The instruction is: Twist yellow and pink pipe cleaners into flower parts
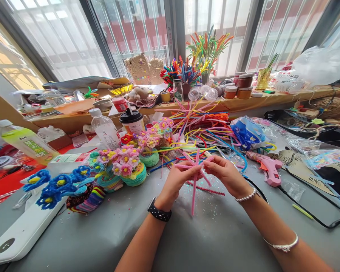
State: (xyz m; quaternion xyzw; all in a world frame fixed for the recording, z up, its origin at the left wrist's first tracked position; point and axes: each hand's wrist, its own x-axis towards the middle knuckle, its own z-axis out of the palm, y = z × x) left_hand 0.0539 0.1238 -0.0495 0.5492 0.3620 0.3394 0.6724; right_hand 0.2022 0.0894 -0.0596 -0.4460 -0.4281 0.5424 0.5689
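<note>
Pink pipe cleaners [193, 200], crossed at the middle so that their ends spread out like a star, are held above the grey table. My left hand [181, 179] pinches them near the crossing. My right hand [225, 173] has its fingers closed at one arm of the same star, its fingertips close to the left ones. Just under my hands, a red tinsel stem [206, 188] lies on the table among specks of glitter. Left of my left hand stand small pots with fuzzy pink flowers [127, 160], and farther left lie blue flowers [61, 183].
A pink glue gun [268, 166] with a black cord lies at the right. Loose coloured pipe cleaners [206, 121] pile up behind my hands, beside a blue packet [248, 130]. A drink cup [132, 121] and a clear bottle [104, 128] stand at the back left.
</note>
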